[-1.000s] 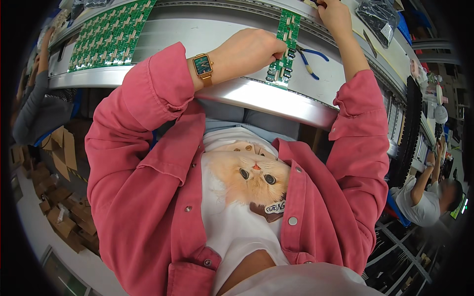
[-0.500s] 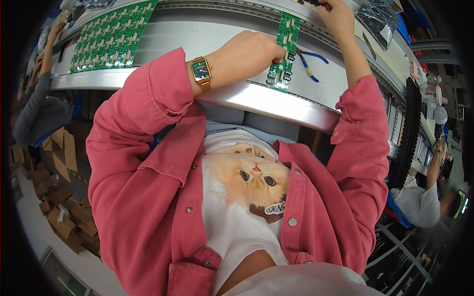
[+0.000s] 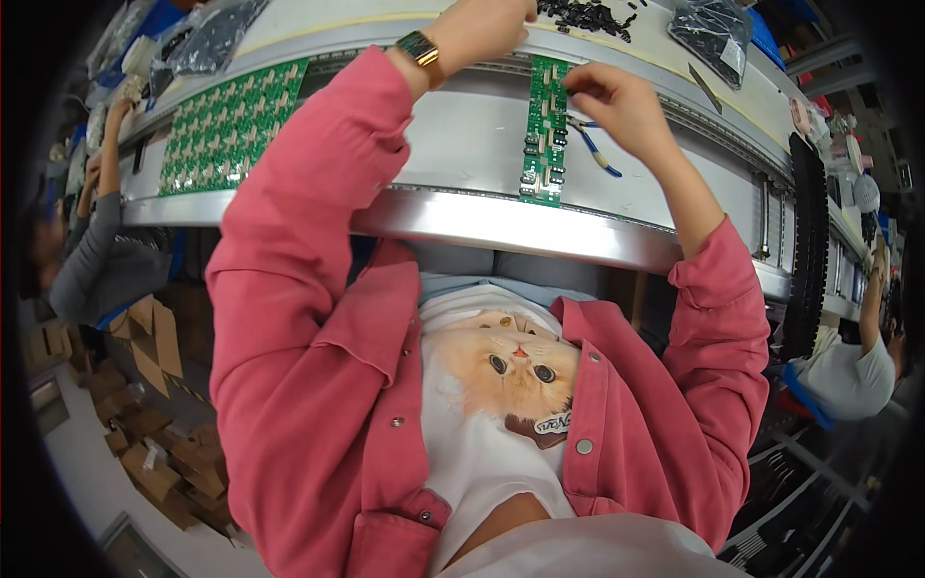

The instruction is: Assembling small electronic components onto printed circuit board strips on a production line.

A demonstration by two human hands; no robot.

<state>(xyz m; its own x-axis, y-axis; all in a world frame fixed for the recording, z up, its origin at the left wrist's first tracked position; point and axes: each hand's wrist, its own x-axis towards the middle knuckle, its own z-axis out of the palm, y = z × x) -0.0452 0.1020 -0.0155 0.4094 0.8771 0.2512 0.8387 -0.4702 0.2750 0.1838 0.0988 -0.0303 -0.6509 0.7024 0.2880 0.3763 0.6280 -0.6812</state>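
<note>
A narrow green circuit board [image 3: 544, 144] lies across the rails of the metal track, with small black parts and pale connectors on it. At its upper right edge my right hand [image 3: 621, 106] has its fingers curled in a pinch; whatever is between them is too small to make out. My left hand [image 3: 480, 31] reaches past the far rail, beside a pile of small black parts [image 3: 593, 17]. Its fingertips are bunched near the top edge of the picture, and their contents are hidden. Blue-handled pliers [image 3: 599, 154] lie just right of the board.
A larger panel of green circuit boards [image 3: 231, 125] rests on the track at left. Tweezers [image 3: 705, 89] and a dark plastic bag [image 3: 711, 39] lie at far right. The metal front rail [image 3: 462, 214] runs before me. Co-workers sit at both sides.
My left hand has left the board and moved up to the black parts. My right hand has come down from the pile to the board's upper right edge.
</note>
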